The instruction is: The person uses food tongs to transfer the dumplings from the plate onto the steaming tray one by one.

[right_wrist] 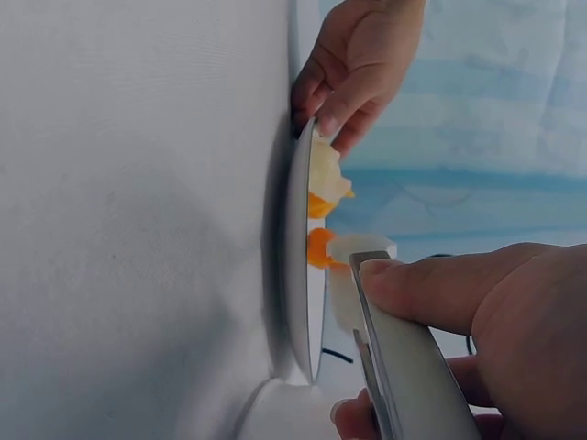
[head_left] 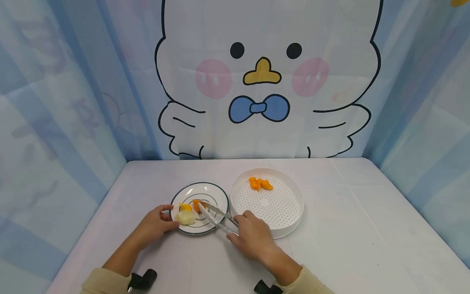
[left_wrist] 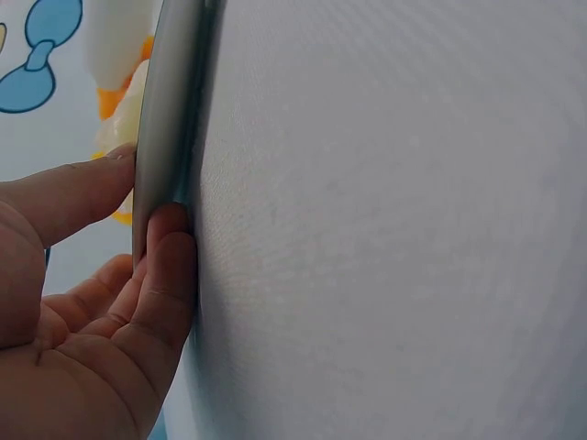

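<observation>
My left hand (head_left: 158, 224) pinches the near-left rim of a white plate (head_left: 218, 195) with dark rings, thumb on top and fingers underneath in the left wrist view. On the plate lie a pale yellow lump (head_left: 185, 217) close to the thumb, a yellow piece (head_left: 186, 207) and an orange piece (head_left: 196, 203). My right hand (head_left: 253, 237) grips metal tongs (right_wrist: 404, 367) with whitish tips, thumb along one arm. Those tips reach over the plate from the right, right at the orange piece, partly covering it.
Right of the plate, close against it, stands a round white tray (head_left: 279, 208) with a perforated base and raised rim. Several orange pieces (head_left: 260, 183) lie toward its back. A white cloth (head_left: 352, 228) covers the table; a curtain with a cartoon figure (head_left: 264, 134) hangs behind.
</observation>
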A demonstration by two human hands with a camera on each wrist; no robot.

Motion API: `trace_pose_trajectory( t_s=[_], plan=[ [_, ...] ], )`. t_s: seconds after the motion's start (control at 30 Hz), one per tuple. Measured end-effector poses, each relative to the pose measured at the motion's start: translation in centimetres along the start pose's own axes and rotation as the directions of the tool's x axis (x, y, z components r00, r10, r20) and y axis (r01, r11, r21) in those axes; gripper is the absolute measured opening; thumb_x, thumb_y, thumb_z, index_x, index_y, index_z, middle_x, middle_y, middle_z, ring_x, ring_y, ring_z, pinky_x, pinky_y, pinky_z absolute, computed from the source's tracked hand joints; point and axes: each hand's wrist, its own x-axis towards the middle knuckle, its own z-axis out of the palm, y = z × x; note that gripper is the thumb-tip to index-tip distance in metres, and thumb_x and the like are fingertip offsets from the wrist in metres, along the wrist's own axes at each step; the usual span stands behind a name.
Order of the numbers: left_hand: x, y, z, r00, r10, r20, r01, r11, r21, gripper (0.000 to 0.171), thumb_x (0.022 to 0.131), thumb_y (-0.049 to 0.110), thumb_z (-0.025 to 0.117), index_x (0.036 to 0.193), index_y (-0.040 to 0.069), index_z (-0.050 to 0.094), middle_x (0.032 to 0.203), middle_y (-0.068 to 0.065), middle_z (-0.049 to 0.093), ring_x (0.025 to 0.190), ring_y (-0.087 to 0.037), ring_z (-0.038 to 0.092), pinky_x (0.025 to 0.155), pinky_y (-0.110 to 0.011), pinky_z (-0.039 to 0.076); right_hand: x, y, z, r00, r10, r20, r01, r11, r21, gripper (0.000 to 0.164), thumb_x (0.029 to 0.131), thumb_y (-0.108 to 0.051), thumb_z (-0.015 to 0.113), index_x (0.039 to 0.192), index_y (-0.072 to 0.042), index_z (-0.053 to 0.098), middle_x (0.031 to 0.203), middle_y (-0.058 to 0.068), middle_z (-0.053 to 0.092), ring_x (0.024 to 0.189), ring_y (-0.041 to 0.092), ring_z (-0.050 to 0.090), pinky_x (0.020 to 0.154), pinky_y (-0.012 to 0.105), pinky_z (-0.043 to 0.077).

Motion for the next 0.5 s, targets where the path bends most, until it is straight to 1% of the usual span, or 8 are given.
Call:
trace_pose_trajectory(
  t_s=[0.13, 0.3, 0.5],
  plan=[
    [0.0, -0.1, 0.0, 1.000, 0.001, -0.002, -0.001, 1.000, -0.003, 0.068, 0.088, 0.020, 0.078, 0.143, 0.000, 0.044, 0.103, -0.016, 0.052, 0.094, -0.029, 0.051, 0.073, -0.031, 0.046, 0.0, 0.1, -0.2, 1.000, 0.006, -0.021, -0.006, 1.000, -0.005, 0.042, 0.082, -0.031, 0.080, 0.110, 0.000, 0.071, 0.092, 0.007, 0.059, 0.072, 0.021, 0.057, 0.061, 0.037, 0.047],
    [0.0, 0.0, 0.0, 1.000, 0.001, -0.001, -0.001, 1.000, -0.004, 0.068, 0.087, 0.020, 0.078, 0.143, -0.001, 0.044, 0.103, -0.016, 0.052, 0.094, -0.028, 0.051, 0.073, -0.031, 0.046, -0.1, 0.4, -0.9, 0.999, 0.023, -0.029, -0.023, 1.000, 0.000, 0.043, 0.082, -0.031, 0.080, 0.112, -0.001, 0.071, 0.094, 0.007, 0.060, 0.074, 0.021, 0.059, 0.063, 0.037, 0.048],
    [0.0, 0.0, 0.0, 1.000, -0.003, 0.000, 0.003, 1.000, -0.004, 0.069, 0.087, 0.021, 0.078, 0.144, 0.000, 0.044, 0.103, -0.016, 0.052, 0.094, -0.029, 0.051, 0.073, -0.031, 0.047, -0.1, 1.0, -1.7, 0.998, 0.040, -0.042, -0.039, 0.999, 0.019, 0.042, 0.082, -0.030, 0.079, 0.112, -0.002, 0.071, 0.093, 0.004, 0.060, 0.073, 0.019, 0.057, 0.062, 0.035, 0.046]
  ],
)
